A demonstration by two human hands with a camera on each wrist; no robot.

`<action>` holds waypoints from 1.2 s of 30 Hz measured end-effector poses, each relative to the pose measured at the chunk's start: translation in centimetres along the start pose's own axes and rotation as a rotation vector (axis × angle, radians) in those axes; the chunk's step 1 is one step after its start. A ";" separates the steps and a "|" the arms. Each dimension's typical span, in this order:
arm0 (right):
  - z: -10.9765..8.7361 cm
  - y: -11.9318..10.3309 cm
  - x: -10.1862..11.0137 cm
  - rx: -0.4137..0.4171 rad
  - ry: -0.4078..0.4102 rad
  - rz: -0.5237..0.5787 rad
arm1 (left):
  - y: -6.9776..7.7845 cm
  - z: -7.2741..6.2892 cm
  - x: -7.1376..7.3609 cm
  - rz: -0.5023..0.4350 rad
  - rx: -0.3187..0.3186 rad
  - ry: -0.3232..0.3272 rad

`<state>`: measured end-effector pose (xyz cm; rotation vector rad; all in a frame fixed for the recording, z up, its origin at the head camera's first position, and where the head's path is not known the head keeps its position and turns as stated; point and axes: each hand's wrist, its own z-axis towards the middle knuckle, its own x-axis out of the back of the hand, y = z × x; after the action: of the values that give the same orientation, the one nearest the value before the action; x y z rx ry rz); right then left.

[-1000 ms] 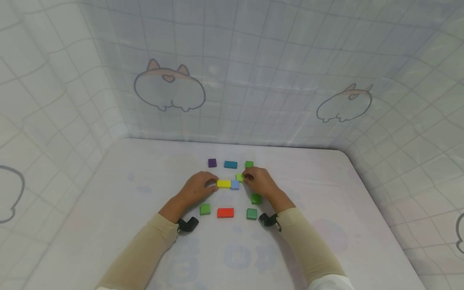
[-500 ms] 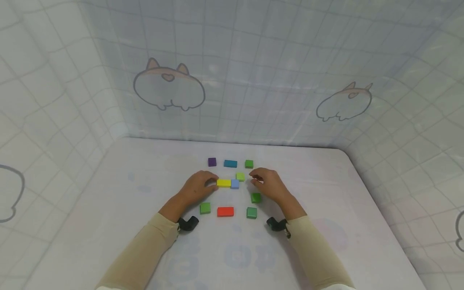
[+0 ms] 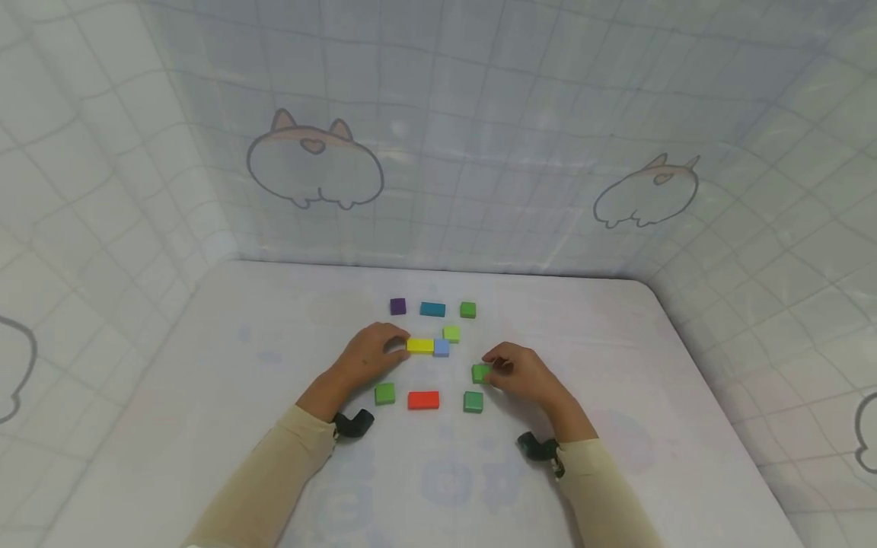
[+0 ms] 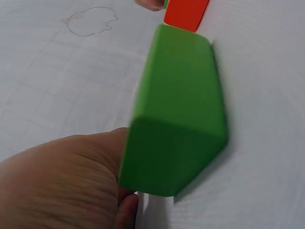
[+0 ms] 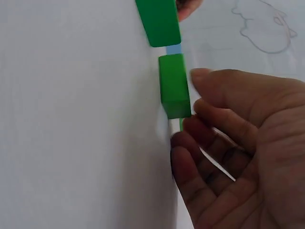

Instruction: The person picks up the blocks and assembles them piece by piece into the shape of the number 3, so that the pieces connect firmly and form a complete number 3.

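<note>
I have the left grip (image 3: pixel 370 356) pinched on the left end of the yellow rectangular block (image 3: pixel 420 346), whose right end meets the light blue block (image 3: pixel 441 348). My right grip (image 3: pixel 526 373) has thumb and fingers apart at the right side of a green block (image 3: pixel 478 374) (with the overlap, I can't tell whether they touch it). That block lies on the bench (image 3: pixel 582 327), just beyond the teal-green block (image 3: pixel 473 402).

Smooth blocks (image 3: pixel 423 400), matt tabletop (image 3: pixel 288 304)
Near the right hand (image 3: pixel 526 374), a green block (image 5: pixel 172 78) shows smooth, softly sheened faces, wood or plastic unclear. Beyond both hands (image 3: pixel 366 359), a shiny plastic-looking backdrop (image 3: pixel 479 91); behind them, matt cloth sleeves (image 3: pixel 274 472).
</note>
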<state>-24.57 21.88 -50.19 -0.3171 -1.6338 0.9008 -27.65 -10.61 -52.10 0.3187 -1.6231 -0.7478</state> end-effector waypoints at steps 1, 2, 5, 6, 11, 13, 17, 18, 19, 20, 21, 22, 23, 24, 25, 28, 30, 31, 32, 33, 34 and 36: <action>-0.1 0.1 -0.1 0.008 -0.002 0.004 | 0.0 0.0 0.0 0.001 0.002 -0.001; -0.1 0.2 -0.2 0.014 -0.001 0.007 | 0.0 0.0 0.0 0.001 0.006 -0.001; -0.3 0.4 -0.3 0.015 0.003 0.005 | 0.0 -0.1 0.0 -0.002 0.011 -0.004; -0.3 0.4 -0.3 0.013 0.003 0.006 | 0.0 -0.1 0.0 -0.001 0.012 -0.004; -0.5 0.6 -0.2 0.022 0.003 0.022 | 0.0 -0.1 -0.1 -0.007 0.001 0.000; -0.5 0.6 -0.2 0.039 0.010 0.029 | 0.1 0.0 -0.1 -0.011 0.000 0.003; -0.4 0.6 -0.4 0.060 0.017 0.024 | 0.1 0.0 -0.1 -0.013 0.009 0.001; -0.3 0.6 -0.5 0.063 0.019 0.022 | 0.2 0.0 -0.1 -0.012 0.012 0.001; -0.3 0.6 -0.5 0.068 0.019 0.023 | 0.2 0.0 -0.1 -0.011 0.014 -0.001; -0.2 0.5 -0.6 0.072 0.020 0.022 | 0.2 0.0 -0.1 -0.008 0.015 -0.001; -0.2 0.5 -0.7 0.078 0.022 0.022 | 0.2 0.0 -0.1 -0.005 0.017 -0.002; -0.1 0.4 -0.8 0.084 0.023 0.023 | 0.2 0.0 -0.1 -0.003 0.018 -0.004; 0.0 0.4 -0.9 0.096 0.025 0.027 | 0.2 0.0 -0.1 -0.003 0.021 -0.005; 0.1 0.3 -1.0 0.107 0.027 0.031 | 0.2 0.0 -0.1 -0.003 0.024 -0.003; 0.2 0.2 -1.1 0.117 0.029 0.031 | 0.3 0.0 -0.1 -0.002 0.026 -0.002; 0.5 0.1 -1.5 0.121 0.035 0.029 | 0.3 -0.1 -0.2 0.000 0.028 0.004; 0.7 0.0 -1.7 0.106 0.034 0.031 | 0.2 -0.1 -0.2 0.000 0.025 0.005; 0.8 0.0 -1.7 0.093 0.032 0.029 | 0.3 -0.1 -0.2 0.000 0.023 0.006; 0.9 -0.1 -1.8 0.079 0.029 0.029 | 0.3 -0.1 -0.2 -0.001 0.021 0.007; 0.9 -0.1 -1.8 0.075 0.027 0.029 | 0.3 -0.2 -0.2 -0.002 0.020 0.008; 1.0 -0.2 -1.9 0.066 0.025 0.029 | 0.3 -0.2 -0.2 -0.004 0.020 0.009; 1.1 -0.4 -1.9 0.054 0.023 0.030 | 0.3 -0.2 -0.3 -0.007 0.022 0.012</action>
<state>-24.97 19.97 -51.35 -0.3140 -1.5843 0.9590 -27.33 -10.28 -52.11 0.3443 -1.6209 -0.7331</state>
